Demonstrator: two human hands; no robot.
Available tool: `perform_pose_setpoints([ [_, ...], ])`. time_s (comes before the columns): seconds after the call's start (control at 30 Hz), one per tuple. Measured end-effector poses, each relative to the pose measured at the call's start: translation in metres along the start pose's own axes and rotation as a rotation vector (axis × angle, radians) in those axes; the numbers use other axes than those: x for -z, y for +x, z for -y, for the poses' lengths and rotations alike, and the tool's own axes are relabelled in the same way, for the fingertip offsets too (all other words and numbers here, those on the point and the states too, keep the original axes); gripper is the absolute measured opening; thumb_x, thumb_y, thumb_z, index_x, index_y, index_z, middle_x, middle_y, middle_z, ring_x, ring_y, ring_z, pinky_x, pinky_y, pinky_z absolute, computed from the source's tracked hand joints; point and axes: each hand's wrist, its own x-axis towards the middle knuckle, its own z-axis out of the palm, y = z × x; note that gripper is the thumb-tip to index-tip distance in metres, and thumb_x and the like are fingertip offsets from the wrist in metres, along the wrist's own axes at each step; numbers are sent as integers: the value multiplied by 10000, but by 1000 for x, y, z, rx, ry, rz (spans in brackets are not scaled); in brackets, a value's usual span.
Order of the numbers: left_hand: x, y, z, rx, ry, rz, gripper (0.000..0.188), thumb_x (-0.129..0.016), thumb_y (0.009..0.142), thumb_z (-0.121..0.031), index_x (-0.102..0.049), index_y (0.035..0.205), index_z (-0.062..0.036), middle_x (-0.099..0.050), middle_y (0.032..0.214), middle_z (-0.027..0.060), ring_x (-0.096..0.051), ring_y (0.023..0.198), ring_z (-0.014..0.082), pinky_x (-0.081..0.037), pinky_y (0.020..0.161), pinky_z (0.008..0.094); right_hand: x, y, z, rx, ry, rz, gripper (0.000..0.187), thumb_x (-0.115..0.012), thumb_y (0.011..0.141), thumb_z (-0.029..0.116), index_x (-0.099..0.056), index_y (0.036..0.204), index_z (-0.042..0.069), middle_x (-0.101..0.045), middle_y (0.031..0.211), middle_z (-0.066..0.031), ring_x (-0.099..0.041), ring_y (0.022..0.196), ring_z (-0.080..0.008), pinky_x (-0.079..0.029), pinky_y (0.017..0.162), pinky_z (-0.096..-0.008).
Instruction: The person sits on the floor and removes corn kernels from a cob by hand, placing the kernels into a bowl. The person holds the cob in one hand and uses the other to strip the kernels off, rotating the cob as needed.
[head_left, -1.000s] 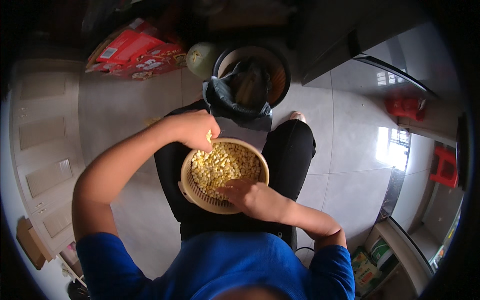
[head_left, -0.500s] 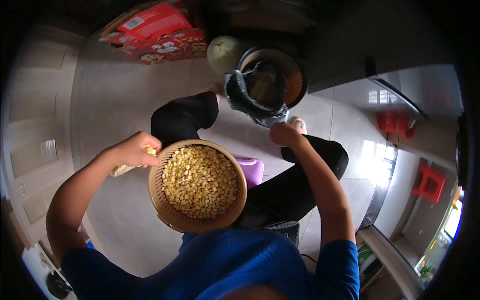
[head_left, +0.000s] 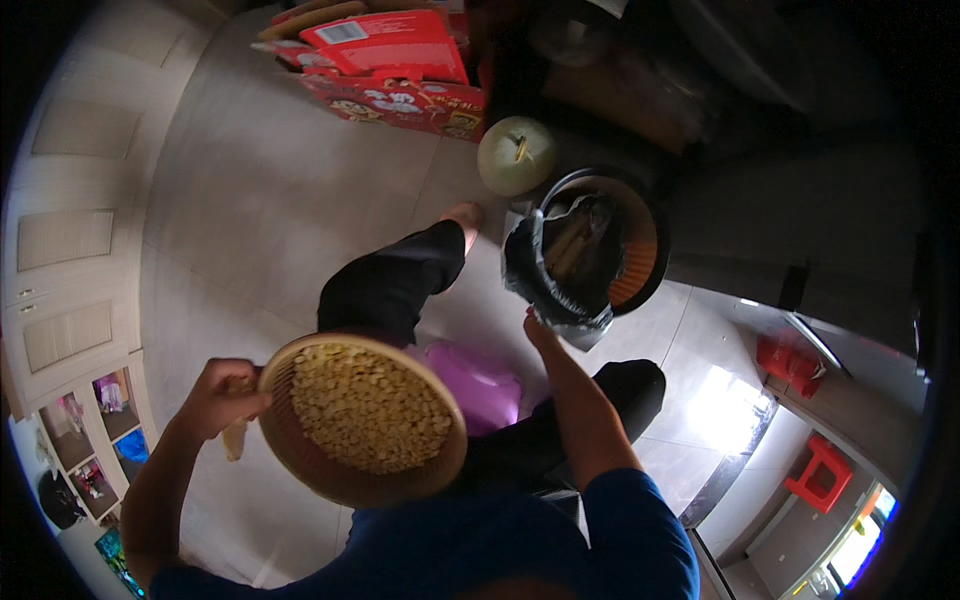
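Observation:
A tan basket (head_left: pixel 281 430) of loose yellow corn kernels (head_left: pixel 372 410) rests at my lap, tilted. Beside its left rim, my left hand (head_left: pixel 222 396) is closed around a pale corn cob (head_left: pixel 235 440), whose lower end sticks out below the fingers. My right arm reaches forward, and my right hand (head_left: pixel 540 332) is at the near edge of a dark plastic bag (head_left: pixel 530 268). Its fingers are mostly hidden there. The bag hangs over the side of a round bin (head_left: pixel 640 270) with a black rim. Long brownish pieces (head_left: pixel 575 245) lie inside the bag.
A pale green round gourd (head_left: pixel 516 158) stands beside the bin, near red cardboard boxes (head_left: pixel 400 95). A purple plastic thing (head_left: pixel 475 390) sits between my legs. Red stools (head_left: pixel 822 474) are at the right, and pale cabinets (head_left: pixel 70 250) line the left.
The whole view has shifted. The basket has tipped over to one side, and my left hand with the cob has turned so the cob points down. My right hand stays by the bag.

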Motion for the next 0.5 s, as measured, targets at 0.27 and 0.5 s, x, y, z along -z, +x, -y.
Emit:
perform_pose_setpoints([
  [0.27,5,-12,2,-9,95,-269,173,-659,642,-74,-521,552,-22,-536,530,17,-488,505,68,-382,443,233,23,94,18,-244,606,465,215,-492,758,103,-623,923,62,-598,857,-202,-568,869,-346,-442,793,-460],
  [0.5,19,-40,59,-141,12,-296,342,-720,601,-8,-430,777,-56,-545,698,69,-519,580,141,-434,534,292,2,129,28,-143,628,686,212,-498,762,113,-625,925,63,-601,860,-198,-567,871,-347,-441,791,-469],
])
